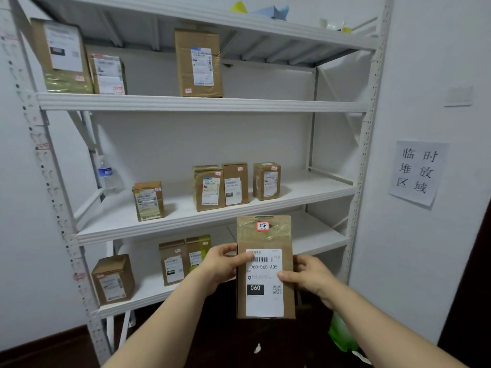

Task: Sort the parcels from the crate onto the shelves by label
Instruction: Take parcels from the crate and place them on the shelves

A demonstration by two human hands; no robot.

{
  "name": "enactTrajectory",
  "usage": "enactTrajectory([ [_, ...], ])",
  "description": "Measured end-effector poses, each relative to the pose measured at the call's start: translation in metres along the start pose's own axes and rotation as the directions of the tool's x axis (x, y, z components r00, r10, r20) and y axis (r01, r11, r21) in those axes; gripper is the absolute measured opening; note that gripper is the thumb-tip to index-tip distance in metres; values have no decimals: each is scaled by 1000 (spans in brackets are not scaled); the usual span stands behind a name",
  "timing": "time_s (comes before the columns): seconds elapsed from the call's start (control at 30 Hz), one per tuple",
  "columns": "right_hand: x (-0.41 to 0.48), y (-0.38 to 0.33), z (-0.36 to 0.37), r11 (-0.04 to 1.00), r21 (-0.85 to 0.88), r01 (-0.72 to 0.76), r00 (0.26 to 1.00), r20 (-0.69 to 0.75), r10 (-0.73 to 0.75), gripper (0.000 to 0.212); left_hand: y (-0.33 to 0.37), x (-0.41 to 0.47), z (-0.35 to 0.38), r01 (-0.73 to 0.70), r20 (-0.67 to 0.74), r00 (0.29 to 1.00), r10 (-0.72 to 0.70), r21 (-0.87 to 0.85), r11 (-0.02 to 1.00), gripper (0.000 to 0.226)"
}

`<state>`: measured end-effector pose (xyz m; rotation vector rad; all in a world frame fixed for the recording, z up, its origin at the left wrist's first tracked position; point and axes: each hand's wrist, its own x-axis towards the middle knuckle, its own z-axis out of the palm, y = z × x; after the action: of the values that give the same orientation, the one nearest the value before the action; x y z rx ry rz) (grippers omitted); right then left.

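At 6 o'clock the left hand (223, 264) and right hand (305, 277) pinch the parcel (265, 296) upright by its sides; misreading its small red sticker (263, 226) could put it on the wrong level of the shelves (202, 102).

held parcel (265, 266) 6 o'clock, before shelf rack (202, 103), left grip (220, 264) at its 9, right grip (305, 280) at its 3 | bottle (107, 176) on middle shelf (186, 223), 9 o'clock end | wall sign (418, 172) 3 o'clock, right of rack | bag (341, 338) on floor (239, 346), 5 o'clock
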<state>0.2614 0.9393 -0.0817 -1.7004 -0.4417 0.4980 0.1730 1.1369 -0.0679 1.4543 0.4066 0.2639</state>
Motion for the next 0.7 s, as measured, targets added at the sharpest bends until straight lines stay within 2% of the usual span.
enactTrajectory([
  [0.2,53,-14,18,999,10,44,996,73,-44,30,3,32,-28,20,-51,999,-19,12,1000,52],
  [0.33,94,-9,28,1000,-10,27,990,138,-25,35,1,54,-42,42,-125,991,-44,-18,999,53],
  [0.53,165,-16,42,999,-18,27,969,246,-22,29,15,92,-56,84,-197,977,-77,27,996,34],
  [0.6,189,-18,44,1000,-21,24,962,272,-17,31,20,108,-59,92,-225,971,-79,47,995,34],
  [0.7,224,-25,47,999,-25,21,947,320,-12,24,27,133,-65,108,-275,957,-91,49,993,34],
])
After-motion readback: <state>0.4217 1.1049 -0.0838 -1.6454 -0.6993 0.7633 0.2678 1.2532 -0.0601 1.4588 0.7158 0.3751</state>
